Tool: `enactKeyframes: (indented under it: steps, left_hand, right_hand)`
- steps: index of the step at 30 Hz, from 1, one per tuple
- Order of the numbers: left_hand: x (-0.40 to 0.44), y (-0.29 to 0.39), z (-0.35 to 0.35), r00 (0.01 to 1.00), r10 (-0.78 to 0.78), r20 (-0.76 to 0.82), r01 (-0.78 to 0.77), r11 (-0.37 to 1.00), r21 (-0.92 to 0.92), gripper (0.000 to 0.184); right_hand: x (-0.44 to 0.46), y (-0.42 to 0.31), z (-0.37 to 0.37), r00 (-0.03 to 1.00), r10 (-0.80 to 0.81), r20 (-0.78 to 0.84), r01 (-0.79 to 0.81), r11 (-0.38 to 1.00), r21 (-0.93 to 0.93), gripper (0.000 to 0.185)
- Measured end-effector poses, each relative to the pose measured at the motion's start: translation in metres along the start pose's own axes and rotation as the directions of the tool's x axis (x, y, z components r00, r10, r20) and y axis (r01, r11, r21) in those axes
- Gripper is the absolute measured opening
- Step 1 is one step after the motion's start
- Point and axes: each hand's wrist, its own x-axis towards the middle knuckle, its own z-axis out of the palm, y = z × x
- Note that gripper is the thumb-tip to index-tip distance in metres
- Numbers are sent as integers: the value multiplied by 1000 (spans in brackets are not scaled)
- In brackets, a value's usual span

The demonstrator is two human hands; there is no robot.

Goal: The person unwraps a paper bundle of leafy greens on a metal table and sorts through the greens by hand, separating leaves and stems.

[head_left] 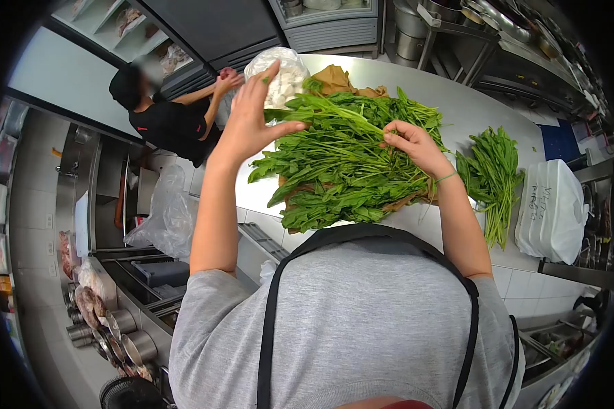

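Observation:
A broad pile of leafy greens [341,180] lies on brown paper [334,80] on the steel table in front of me. My right hand [416,144] pinches the stem end of a stalk of leafy greens [344,114] above the pile. Opposite it, my left hand [251,123] is open, thumb and fingers spread apart near the leafy end. A small scrap of leaf sticks to one of its fingers. Behind that hand sits a clear plastic bag of white pieces [286,76]. A second bunch of greens [496,174] rests to the right of the pile.
Stacked white foam boxes [551,211] with handwriting stand at the steel table's [457,95] right end. A co-worker in black [170,123] is at the left, by the fridges. A crumpled plastic bag [165,215] hangs at the left counter; metal pots [140,346] are lower left.

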Motion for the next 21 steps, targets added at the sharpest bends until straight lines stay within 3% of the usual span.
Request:
enactKeyframes:
  steps: [1, 3, 4, 5, 7, 8, 9, 11, 14, 15, 16, 17, 19, 21]
  left_hand:
    - [2, 8, 1, 1000, -3, 0, 3, 1000, 3, 95]
    - [6, 34, 6, 989, 146, 22, -148, 975, 165, 88]
    - [8, 45, 17, 977, 211, 14, -209, 955, 208, 67]
    - [7, 45, 25, 978, 210, 13, -209, 956, 208, 67]
    - [5, 35, 44, 935, 100, 340, -173, 966, 192, 43]
    - [6, 23, 48, 931, 155, 331, -188, 980, 69, 25]
    - [9, 18, 41, 930, 165, 330, -197, 978, 66, 25]
    - [13, 9, 25, 900, -1, 436, -32, 997, 67, 24]
    - [10, -6, 10, 899, -29, 436, -17, 995, 102, 23]
    - [10, -8, 7, 903, -42, 427, -21, 990, 142, 22]
    - [9, -7, 5, 914, -29, 405, -28, 991, 134, 21]
    - [9, -8, 7, 913, -29, 407, -28, 991, 134, 21]
    - [10, -11, 12, 903, -50, 426, 24, 997, 67, 22]
    - [13, -5, 13, 901, -30, 433, 7, 999, 54, 23]
  right_hand:
    - [1, -1, 2, 1000, -4, -3, 4, 1000, -10, 18]
    - [6, -1, 6, 999, -24, 24, 24, 1000, 1, 18]
    - [8, -1, 9, 998, -45, 47, 45, 999, 9, 18]
    - [9, -3, 11, 998, -45, 48, 45, 999, 8, 18]
    - [8, -6, 13, 995, -77, 57, 78, 997, -8, 17]
    - [6, -5, 10, 996, -78, 52, 79, 997, -11, 17]
    - [3, -3, 5, 997, -66, 27, 67, 997, -40, 16]
    - [-5, 4, -7, 999, -53, -5, 53, 996, -65, 15]
    - [-11, 25, -35, 978, 129, -164, -182, 914, -363, 22]
    - [-10, 20, -32, 979, 127, -159, -177, 914, -365, 22]
    - [-11, 14, -28, 963, -149, -225, 17, 865, -501, 24]
    - [-12, 5, -24, 875, -417, -247, 179, 751, -635, 26]
    - [-2, -18, -11, 884, -390, -258, 174, 786, -593, 29]
    - [9, -34, 8, 877, -477, -59, 285, 615, -735, 32]
